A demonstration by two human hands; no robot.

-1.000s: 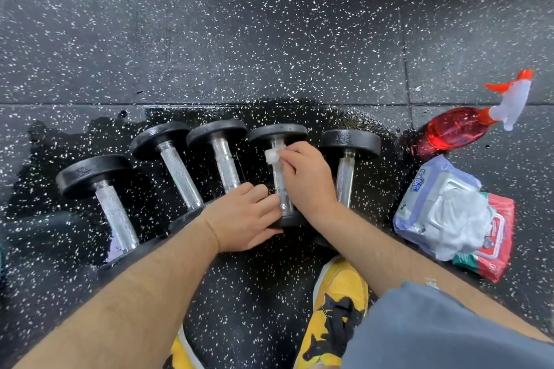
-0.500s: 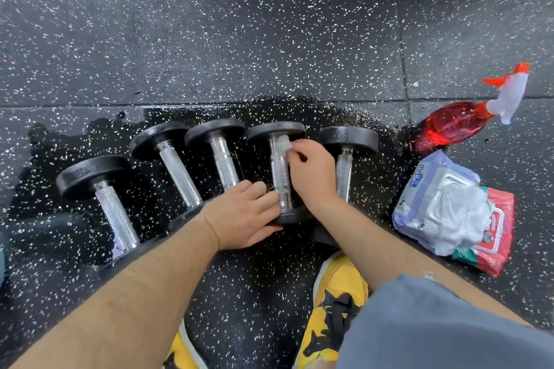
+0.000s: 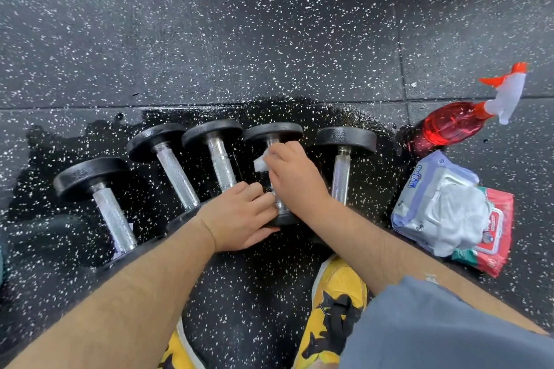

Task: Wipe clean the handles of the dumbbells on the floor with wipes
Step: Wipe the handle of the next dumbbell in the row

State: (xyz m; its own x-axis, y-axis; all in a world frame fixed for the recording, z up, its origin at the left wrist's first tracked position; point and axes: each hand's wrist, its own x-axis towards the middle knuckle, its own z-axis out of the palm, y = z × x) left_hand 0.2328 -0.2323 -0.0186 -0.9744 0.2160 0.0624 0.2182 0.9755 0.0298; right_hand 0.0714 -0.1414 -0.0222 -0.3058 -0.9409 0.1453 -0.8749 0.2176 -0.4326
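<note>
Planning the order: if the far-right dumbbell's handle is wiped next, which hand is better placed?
Right hand: it grips the wipe and sits beside that handle; the left hand, farther off, holds the fourth dumbbell.

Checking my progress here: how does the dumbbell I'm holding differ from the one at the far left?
The held dumbbell has its handle mostly covered by the right hand, which wraps a white wipe round it; the far-left dumbbell shows a bare handle. The left hand grips the held one's near end; nothing touches the far-left one. Both have black round ends and metal handles.
</note>
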